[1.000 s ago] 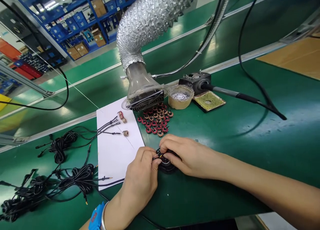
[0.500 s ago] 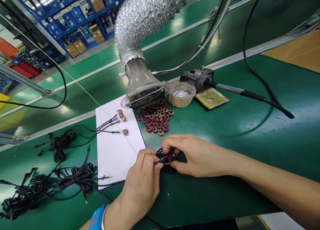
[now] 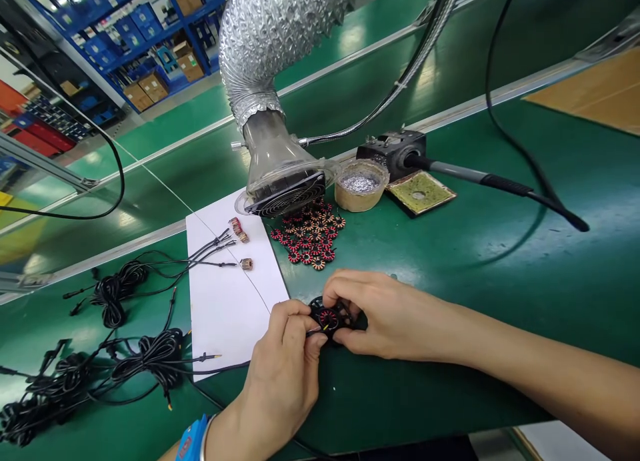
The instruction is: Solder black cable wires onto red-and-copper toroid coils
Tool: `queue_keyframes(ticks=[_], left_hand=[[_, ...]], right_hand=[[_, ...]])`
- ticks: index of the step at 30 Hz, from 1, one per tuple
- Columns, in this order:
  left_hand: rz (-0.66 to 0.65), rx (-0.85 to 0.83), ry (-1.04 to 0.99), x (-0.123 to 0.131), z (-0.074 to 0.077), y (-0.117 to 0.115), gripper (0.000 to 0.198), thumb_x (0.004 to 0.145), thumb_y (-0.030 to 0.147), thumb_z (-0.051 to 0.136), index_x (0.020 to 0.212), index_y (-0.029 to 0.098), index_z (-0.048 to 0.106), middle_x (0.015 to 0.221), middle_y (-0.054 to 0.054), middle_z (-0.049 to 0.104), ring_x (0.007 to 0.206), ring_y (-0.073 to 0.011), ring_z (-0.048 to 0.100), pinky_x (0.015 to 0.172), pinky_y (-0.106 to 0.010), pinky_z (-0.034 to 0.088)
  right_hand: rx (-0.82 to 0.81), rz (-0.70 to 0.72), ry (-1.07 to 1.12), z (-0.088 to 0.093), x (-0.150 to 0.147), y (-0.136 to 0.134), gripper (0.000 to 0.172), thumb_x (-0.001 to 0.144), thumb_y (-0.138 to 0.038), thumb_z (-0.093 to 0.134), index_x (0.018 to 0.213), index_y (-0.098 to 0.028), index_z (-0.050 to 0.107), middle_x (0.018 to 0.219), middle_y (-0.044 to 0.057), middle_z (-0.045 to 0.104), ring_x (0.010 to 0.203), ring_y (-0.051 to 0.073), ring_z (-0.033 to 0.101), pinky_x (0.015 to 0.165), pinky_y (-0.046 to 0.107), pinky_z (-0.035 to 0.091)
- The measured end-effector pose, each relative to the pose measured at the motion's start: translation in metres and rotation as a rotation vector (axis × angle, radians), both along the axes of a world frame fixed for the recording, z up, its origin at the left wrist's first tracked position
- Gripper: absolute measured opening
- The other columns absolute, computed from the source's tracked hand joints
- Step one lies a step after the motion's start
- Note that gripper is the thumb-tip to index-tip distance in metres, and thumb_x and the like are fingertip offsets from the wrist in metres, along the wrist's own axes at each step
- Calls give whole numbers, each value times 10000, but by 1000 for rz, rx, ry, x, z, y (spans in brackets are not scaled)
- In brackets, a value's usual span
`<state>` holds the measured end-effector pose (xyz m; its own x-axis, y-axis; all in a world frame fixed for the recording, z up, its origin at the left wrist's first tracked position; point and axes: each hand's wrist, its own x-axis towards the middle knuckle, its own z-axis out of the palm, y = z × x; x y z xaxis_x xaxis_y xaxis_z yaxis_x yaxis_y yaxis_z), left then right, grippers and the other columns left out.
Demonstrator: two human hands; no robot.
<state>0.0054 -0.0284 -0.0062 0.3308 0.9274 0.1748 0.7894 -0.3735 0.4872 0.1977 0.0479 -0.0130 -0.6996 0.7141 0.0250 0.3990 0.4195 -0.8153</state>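
Note:
My left hand (image 3: 283,367) is closed, thumb and fingertips pinching the end of a black cable (image 3: 313,331) whose thin wires, one yellow, reach the coil. My right hand (image 3: 387,314) curls its fingers and thumb around a black round housing (image 3: 317,303) with an open frame. Inside that housing sits a small ring-shaped coil (image 3: 328,319) with red windings. The fingers of both hands hide much of the housing. Beyond my hands lies a pile of similar red and copper coils (image 3: 310,241) on the green bench (image 3: 425,394).
Bundled black cables (image 3: 150,357) lie left, some ends reaching onto a white sheet (image 3: 225,314) with a few coils (image 3: 247,264). A fume extractor (image 3: 285,187) overhangs the pile. Behind are a solder cup (image 3: 361,187), a yellow sponge tray (image 3: 421,193) and a soldering iron (image 3: 460,173) in its holder.
The view has shifted slightly. The housing is tilted a little differently, showing the coil more face-on, and my right thumb has slid slightly left along its near side. Both hands keep hold.

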Motion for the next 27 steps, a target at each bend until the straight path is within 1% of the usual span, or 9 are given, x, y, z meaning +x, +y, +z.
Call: queue_keyframes(ticks=[10,18,24,27], left_hand=[[40,-89,-50,-1,1,4,105,944,128,408,966,191,490,1008,-89,523,875,-169,585,711,-291,533],[64,-201,-107,-2,7,7,124,951,151,391,929,195,505,1004,-86,528,887,-180,576,741,-315,512],[86,-239,-150,-3,5,10,138,958,167,390,909,192,517,1000,-81,531,884,-177,569,764,-318,502],[78,-225,-160,-3,3,11,136,963,172,390,922,188,519,1003,-79,525,897,-178,560,773,-319,495]], right_hand=[[-22,-22,-8,0,0,-2,222,701,-128,699,874,-167,565,880,10,560,696,132,546,627,242,455],[-27,-39,-11,-1,-1,-2,233,709,-169,717,884,-171,562,880,7,566,646,115,540,597,232,458],[-1,-4,-23,8,2,2,93,784,-114,577,847,-182,567,804,1,561,604,114,525,553,223,425],[55,23,-23,9,3,3,132,810,-92,542,878,-192,595,830,6,587,690,137,557,601,234,426]])
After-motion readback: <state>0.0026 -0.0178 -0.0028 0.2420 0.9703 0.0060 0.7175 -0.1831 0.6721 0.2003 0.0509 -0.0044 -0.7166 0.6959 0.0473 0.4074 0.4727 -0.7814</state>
